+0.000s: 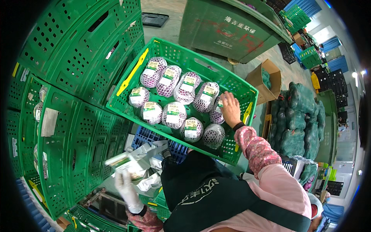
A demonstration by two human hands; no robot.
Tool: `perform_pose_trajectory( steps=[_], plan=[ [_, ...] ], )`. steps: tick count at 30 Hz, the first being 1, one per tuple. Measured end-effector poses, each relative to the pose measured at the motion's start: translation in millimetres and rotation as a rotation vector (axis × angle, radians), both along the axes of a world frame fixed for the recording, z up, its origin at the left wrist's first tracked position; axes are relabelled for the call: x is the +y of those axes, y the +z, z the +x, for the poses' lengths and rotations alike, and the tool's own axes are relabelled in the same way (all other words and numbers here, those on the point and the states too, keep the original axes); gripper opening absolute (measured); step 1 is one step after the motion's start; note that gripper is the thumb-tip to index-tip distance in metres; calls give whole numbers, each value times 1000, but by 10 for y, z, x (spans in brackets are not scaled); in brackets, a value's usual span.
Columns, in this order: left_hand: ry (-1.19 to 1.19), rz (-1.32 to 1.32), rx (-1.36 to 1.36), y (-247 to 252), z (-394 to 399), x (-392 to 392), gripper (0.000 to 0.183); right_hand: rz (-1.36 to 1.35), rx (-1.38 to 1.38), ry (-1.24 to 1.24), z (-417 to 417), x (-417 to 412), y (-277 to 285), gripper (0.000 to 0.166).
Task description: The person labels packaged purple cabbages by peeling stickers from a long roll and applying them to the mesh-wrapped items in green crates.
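Observation:
A green plastic crate (181,132) holds several purple vegetables (187,88) in white foam net sleeves, most bearing printed labels. One at the lower right (214,136) shows no label. My right hand (231,109), bare, lies over the right side of a labelled vegetable (217,111) at the crate's right end; whether its fingers grip it is hidden. My left hand (126,185), in a whitish glove, is outside the crate at the lower left. It holds printed labels (127,165), slightly blurred, above crumpled white strips (155,148).
Stacked green crates (87,58) rise on the left. A blue plastic pallet (147,139) shows below the crate. Beyond stands a large green bin (229,32). To the right are a cardboard box (265,82) and a pile of green mesh sacks (301,121).

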State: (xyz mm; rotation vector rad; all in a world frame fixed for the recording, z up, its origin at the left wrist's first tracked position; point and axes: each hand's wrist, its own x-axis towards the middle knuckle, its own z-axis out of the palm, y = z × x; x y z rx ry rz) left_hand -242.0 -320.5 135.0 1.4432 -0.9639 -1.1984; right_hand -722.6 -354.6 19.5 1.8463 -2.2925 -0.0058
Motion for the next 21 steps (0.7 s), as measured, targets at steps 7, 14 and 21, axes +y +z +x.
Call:
perform_pose_trajectory(
  steps=[7,14,21],
  plan=[
    [-398,44,46,-210,-930,175,19,207,-243,-163,110,-15,34,48],
    [-719,8,-4,-263,-1236,362,22,300,-1412,217,1216,584,1626,25],
    [-635,107,253,-70,-1495,398,37,7,-1081,515,1331,896,1502,11]
  ],
)
